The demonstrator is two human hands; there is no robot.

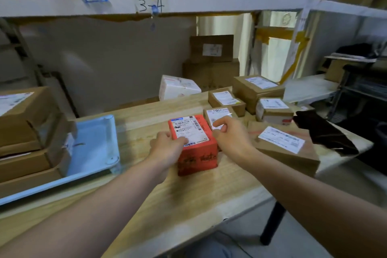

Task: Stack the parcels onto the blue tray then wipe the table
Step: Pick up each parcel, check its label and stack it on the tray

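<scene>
A red parcel [196,153] with a white label stands on the wooden table [188,195] in the middle. My left hand [167,148] grips its left side, thumb on the label. My right hand [230,134] is at its right side with curled fingers; whether it touches the red parcel I cannot tell. The blue tray [92,148] lies at the left with brown boxes [25,132] stacked on it. Several brown parcels wait at the right, among them a large flat one [287,148] and a small one [217,115] just behind my right hand.
A dark cloth [322,132] lies at the table's right edge. A white box [178,87] and stacked cartons [211,63] stand behind the table. A shelf marked 3-4 [150,6] runs overhead with more goods.
</scene>
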